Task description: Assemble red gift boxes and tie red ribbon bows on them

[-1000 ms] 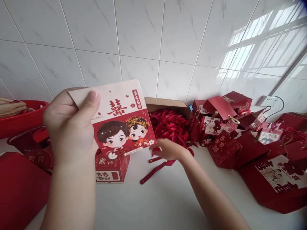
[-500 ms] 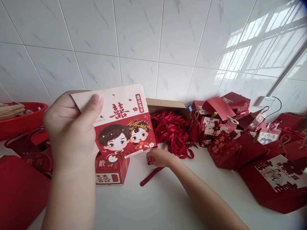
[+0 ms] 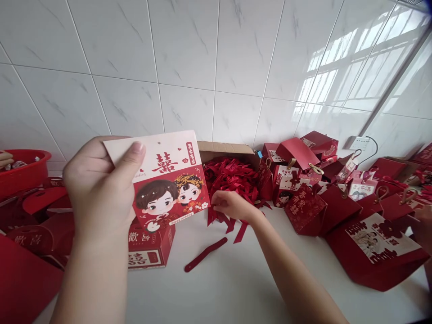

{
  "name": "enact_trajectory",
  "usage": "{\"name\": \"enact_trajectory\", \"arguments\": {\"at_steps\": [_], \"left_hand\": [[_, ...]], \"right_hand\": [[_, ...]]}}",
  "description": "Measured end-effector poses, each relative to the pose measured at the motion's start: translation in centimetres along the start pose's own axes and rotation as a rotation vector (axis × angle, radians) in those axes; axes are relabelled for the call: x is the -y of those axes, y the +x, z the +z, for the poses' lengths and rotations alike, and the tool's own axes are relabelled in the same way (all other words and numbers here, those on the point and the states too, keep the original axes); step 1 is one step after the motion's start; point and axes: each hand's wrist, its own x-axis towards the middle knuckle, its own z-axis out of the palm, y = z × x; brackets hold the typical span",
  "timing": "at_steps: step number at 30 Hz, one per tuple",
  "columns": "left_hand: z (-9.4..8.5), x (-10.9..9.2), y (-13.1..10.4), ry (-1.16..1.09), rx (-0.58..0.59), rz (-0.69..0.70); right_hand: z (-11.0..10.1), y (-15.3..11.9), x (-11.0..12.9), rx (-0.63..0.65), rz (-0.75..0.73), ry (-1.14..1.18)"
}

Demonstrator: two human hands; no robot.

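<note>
My left hand (image 3: 101,180) is closed on a folded paper gift box (image 3: 165,180), thumb on its front face. The box is cream above and red below, printed with two cartoon figures. My right hand (image 3: 232,206) is at the front of a heap of dark red ribbons (image 3: 232,175), its fingers curled together on ribbon. Several ribbon ends hang below that hand onto the white table (image 3: 216,288). A flat dark red strap (image 3: 205,255) with small end holes lies in front of it. Behind my left wrist sits a red carton (image 3: 151,247), partly hidden.
An open cardboard box (image 3: 222,147) holds the ribbons against the tiled wall. Many red gift boxes (image 3: 307,209) with loop handles crowd the right side. At left are a red basin (image 3: 27,173) and more red boxes (image 3: 43,234). Part of another person's hand (image 3: 423,225) shows at the right edge.
My right hand has left the strap, which now lies alone on the table, and moved up to the ribbons. Ribbon ends now spill further forward. The left hand still holds the gift box.
</note>
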Motion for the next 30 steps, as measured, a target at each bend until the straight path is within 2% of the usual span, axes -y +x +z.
{"name": "enact_trajectory", "arguments": {"at_steps": [3, 6, 9, 11, 13, 17, 20, 22, 25, 27, 30], "left_hand": [[0.2, 1.0, -0.4, 0.074, 0.084, -0.074], [0.8, 2.6, -1.4, 0.234, 0.277, -0.124], [2.0, 4.0, -3.1, 0.453, 0.618, -0.189], [2.8, 4.7, -4.5, 0.608, 0.872, -0.234], [3.3, 5.3, -5.6, 0.714, 1.035, -0.254], [3.4, 5.4, -6.5, 0.775, 1.127, -0.239], [3.4, 4.0, -6.2, 0.751, 1.111, -0.190], [3.4, 2.3, -6.0, 0.596, 0.990, -0.044], [3.1, -0.7, -6.0, 0.237, 0.804, 0.295], [2.7, -2.4, -6.1, 0.123, 0.839, 0.424], [2.1, -3.6, -6.0, 0.112, 0.921, 0.473]], "right_hand": [[-3.1, -1.2, 0.9, -0.163, -0.032, 0.045], [-5.5, -2.6, 1.9, -0.351, -0.117, 0.200], [-6.7, -3.9, 3.2, -0.452, -0.227, 0.577], [-7.0, -4.5, 4.1, -0.434, -0.265, 0.802], [-7.0, -4.9, 4.8, -0.378, -0.310, 0.961], [-6.4, -5.1, 5.9, -0.249, -0.408, 1.134], [-5.8, -5.0, 6.5, -0.174, -0.425, 1.175], [-5.3, -4.9, 6.8, -0.105, -0.413, 1.178], [-4.5, -4.8, 7.1, 0.027, -0.388, 1.168], [-4.1, -4.7, 7.2, 0.070, -0.390, 1.168], [-3.6, -4.7, 7.5, 0.070, -0.372, 1.192]]}}
